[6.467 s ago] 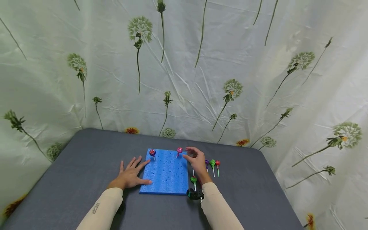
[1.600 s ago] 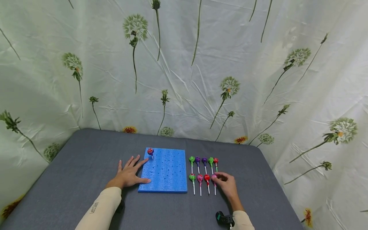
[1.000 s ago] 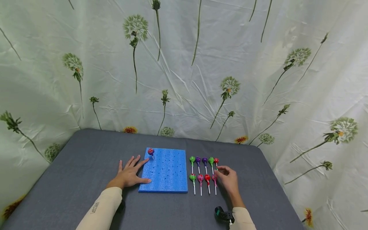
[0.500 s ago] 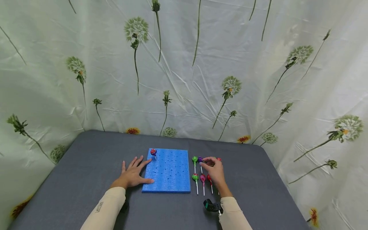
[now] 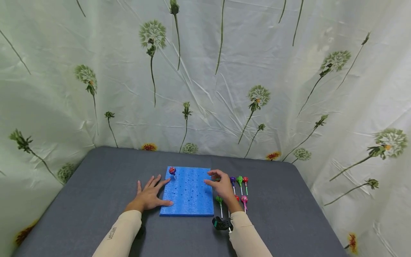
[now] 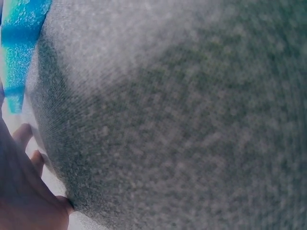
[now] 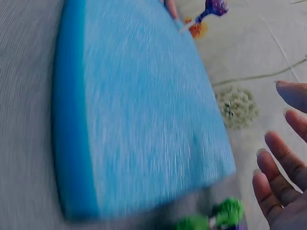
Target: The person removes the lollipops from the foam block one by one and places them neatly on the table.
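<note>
A blue foam board [image 5: 187, 205] dotted with small holes lies flat on the dark table. My left hand [image 5: 148, 197] is spread at its left side, index fingertip and thumb touching the board's edge. One red-and-purple wrapped lollipop [image 5: 172, 171] stands upright in the far left corner. Over the board's right edge hovers my right hand [image 5: 223, 185], fingers loosely bent and apart; the right wrist view shows nothing between those fingers [image 7: 283, 165]. Beneath and beside this hand lie lollipops: a green one [image 5: 219, 200], a purple one [image 5: 232, 180] and a pink one [image 5: 244, 198]. Others are partly hidden by it.
Farther right in the back row lie another green lollipop [image 5: 239, 179] and a red lollipop [image 5: 245, 179]. The grey table [image 5: 276, 214] ends at a white curtain [image 5: 205, 89] printed with dandelions.
The pink lollipop, upright in the board's far right earlier, now lies at the right end of the near row. My right hand released it and moved left to the board. The left hand stayed.
</note>
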The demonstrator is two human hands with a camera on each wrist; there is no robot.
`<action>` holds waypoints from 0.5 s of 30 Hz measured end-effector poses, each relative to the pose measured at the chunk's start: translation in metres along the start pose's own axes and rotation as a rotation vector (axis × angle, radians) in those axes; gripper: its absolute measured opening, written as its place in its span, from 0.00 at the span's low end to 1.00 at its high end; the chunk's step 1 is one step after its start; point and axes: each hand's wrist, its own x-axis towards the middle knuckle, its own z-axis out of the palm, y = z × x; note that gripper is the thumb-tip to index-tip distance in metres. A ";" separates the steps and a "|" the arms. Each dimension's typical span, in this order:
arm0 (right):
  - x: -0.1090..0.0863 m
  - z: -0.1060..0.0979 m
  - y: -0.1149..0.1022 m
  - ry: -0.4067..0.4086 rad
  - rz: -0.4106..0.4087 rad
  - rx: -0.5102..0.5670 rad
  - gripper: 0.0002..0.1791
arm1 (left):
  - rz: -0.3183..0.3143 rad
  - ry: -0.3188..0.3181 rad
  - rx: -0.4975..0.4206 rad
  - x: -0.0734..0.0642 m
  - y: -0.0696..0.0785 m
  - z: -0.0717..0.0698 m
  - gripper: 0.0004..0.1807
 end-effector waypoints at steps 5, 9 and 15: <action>0.005 0.021 -0.008 -0.039 -0.032 0.046 0.19 | -0.010 0.001 0.007 -0.001 0.001 0.000 0.55; 0.007 0.039 -0.017 -0.049 -0.050 0.048 0.20 | -0.019 -0.002 0.017 -0.002 0.002 -0.001 0.55; 0.010 0.060 -0.024 -0.043 -0.062 0.096 0.21 | -0.023 -0.014 0.035 0.000 0.001 0.000 0.56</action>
